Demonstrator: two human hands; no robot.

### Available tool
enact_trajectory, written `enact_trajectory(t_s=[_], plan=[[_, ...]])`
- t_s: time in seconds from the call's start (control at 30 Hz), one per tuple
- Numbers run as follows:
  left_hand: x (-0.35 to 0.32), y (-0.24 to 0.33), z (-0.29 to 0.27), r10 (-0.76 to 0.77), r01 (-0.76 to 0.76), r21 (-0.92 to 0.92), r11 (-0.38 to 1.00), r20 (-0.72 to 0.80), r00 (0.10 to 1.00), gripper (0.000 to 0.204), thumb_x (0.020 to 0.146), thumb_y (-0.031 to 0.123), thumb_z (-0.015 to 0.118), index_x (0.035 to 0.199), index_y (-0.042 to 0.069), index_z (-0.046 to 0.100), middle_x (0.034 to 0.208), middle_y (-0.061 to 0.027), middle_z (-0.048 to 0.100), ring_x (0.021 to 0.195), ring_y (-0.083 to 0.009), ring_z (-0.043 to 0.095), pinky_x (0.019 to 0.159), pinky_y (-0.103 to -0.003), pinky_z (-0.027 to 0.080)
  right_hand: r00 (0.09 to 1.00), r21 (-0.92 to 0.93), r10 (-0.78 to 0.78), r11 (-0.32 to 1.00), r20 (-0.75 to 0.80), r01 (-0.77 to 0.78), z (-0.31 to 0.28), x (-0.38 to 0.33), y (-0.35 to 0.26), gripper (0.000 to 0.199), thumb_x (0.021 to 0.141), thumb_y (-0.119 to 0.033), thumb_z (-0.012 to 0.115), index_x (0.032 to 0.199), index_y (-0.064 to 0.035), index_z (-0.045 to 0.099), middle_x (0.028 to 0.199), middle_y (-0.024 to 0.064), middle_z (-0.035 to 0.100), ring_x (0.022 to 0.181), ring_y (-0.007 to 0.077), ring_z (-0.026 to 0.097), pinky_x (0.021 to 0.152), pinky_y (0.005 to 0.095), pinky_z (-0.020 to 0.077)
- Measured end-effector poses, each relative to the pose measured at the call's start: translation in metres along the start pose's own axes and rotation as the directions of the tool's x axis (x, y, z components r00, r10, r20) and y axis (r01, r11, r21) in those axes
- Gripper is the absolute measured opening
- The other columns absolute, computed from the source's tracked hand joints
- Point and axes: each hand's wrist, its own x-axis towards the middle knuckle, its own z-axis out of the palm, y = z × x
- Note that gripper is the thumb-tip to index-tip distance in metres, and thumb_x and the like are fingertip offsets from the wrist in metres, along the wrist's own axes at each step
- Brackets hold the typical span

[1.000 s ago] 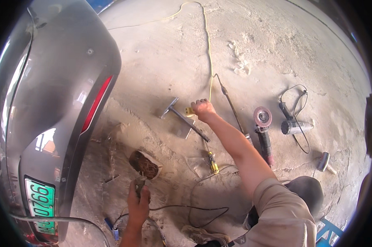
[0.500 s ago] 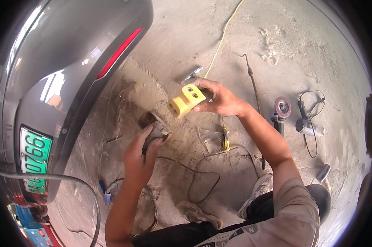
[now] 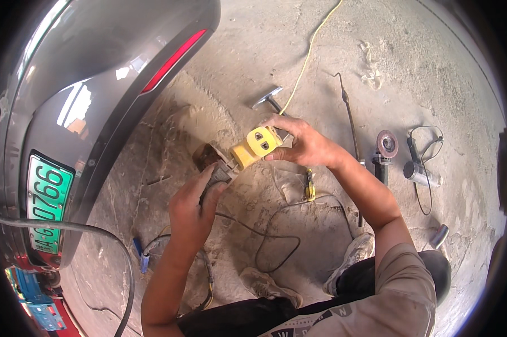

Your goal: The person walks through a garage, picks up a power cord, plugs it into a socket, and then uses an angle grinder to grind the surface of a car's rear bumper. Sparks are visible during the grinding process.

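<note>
My right hand [image 3: 304, 143] grips a yellow socket block [image 3: 257, 147] with dark outlet holes; a yellow cord runs from near it to the far edge. My left hand [image 3: 194, 194] is closed round a dark plug [image 3: 222, 173]. The plug's metal prongs point at the left end of the block, right up against it. Whether they have entered the holes I cannot tell. Beyond the socket block lies a hammer [image 3: 268, 98] on the floor, its handle partly behind my right hand. A dark, rounded object [image 3: 207, 155] sits just beyond the plug, partly hidden.
A grey car's bumper [image 3: 118, 121] fills the left side. On the right lie a hooked metal rod [image 3: 349, 106], an angle grinder [image 3: 383, 154] and a silver cylinder [image 3: 421, 174] with a black cable. A dark cable [image 3: 290, 238] and yellow clamp-like piece [image 3: 310, 188] lie before my shoes [image 3: 270, 287].
The plug and the yellow socket block have come together; a gap stood between them before. The block has turned slightly, and the view has shifted a little.
</note>
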Motion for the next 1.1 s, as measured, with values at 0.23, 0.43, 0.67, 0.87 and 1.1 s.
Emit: enact_trajectory(t_s=[0.23,0.43,0.67,0.87,1.1], plan=[[-0.004,-0.004,-0.01,-0.042,0.045,-0.032,0.998,0.087,0.995,0.031,0.085,0.013,0.069,0.113,0.001,0.064,0.093,-0.0204,0.066,0.081,-0.0338,0.066,0.072,-0.036,0.051,0.997,-0.08,-0.048,0.995,0.054,0.052,0.0,0.0,-0.009,0.048,0.073,-0.005,0.077,0.116,-0.0056,0.056,0.106,0.0108,0.062,0.1,0.0295,0.061,0.084,0.0385,0.0491],[-0.009,-0.001,-0.004,0.02,-0.021,0.013,1.0,0.089,0.996,0.031,0.083,0.011,0.069,0.111,0.0,0.063,0.09,-0.0204,0.065,0.078,-0.0349,0.064,0.069,-0.037,0.05,0.994,-0.105,-0.019,0.994,0.111,0.03,0.005,-0.002,-0.021,0.047,0.072,-0.004,0.077,0.114,-0.0058,0.057,0.106,0.0115,0.061,0.1,0.0315,0.06,0.082,0.0397,0.0498],[-0.029,-0.016,0.013,-0.088,0.088,0.011,0.996,0.243,0.966,0.034,0.085,0.014,0.067,0.115,-0.001,0.06,0.089,-0.0217,0.064,0.08,-0.0378,0.063,0.07,-0.04,0.05,0.976,0.041,0.011,0.999,0.218,-0.02,0.023,-0.011,0.001,0.044,0.073,-0.004,0.075,0.113,-0.007,0.058,0.108,0.0132,0.061,0.102,0.0319,0.061,0.085,0.0402,0.0506],[-0.087,-0.059,0.078,-0.281,0.376,-0.123,0.918,0.466,0.839,0.036,0.091,0.026,0.06,0.114,-0.002,0.058,0.091,-0.0232,0.064,0.088,-0.0381,0.062,0.078,-0.041,0.048,0.828,-0.228,0.216,0.967,0.518,-0.11,0.042,-0.012,0.014,0.043,0.073,-0.006,0.074,0.114,-0.0082,0.058,0.103,0.0128,0.063,0.099,0.0322,0.061,0.083,0.0424,0.0509],[-0.083,-0.122,0.094,-0.689,0.693,0.103,0.713,0.286,0.666,0.045,0.095,0.039,0.052,0.109,-0.003,0.059,0.096,-0.0167,0.064,0.085,-0.0281,0.062,0.076,-0.036,0.047,0.982,-0.436,-0.06,0.89,0.177,0.133,0.061,0.036,0.048,0.046,0.075,-0.007,0.073,0.119,-0.0094,0.057,0.101,0.0128,0.064,0.093,0.0286,0.064,0.081,0.04,0.0536]])
